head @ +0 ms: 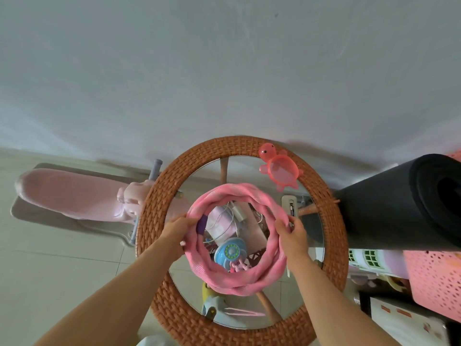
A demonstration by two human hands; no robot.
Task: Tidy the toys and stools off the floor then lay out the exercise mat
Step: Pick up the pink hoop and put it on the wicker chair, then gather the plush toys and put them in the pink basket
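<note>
One pink ring (234,278), one turtle toy (280,168), one rolled mat (389,211), two hands.

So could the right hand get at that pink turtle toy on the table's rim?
Probably yes, but not this instant. The turtle toy sits in the open on the wicker rim, with nothing over it, just beyond the right hand. That hand's fingers grip the pink ring, so it must let go first.

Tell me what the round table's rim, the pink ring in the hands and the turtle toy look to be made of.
Table rim: woven rattan or wicker, possibly synthetic; orange-brown basket-weave strips, matt. Pink ring: soft knitted or woven fabric, seemingly padded; ribbed, twisted surface that creases under both hands' grip. Turtle toy: moulded, glossy, translucent plastic; light shows through its shell.
</note>
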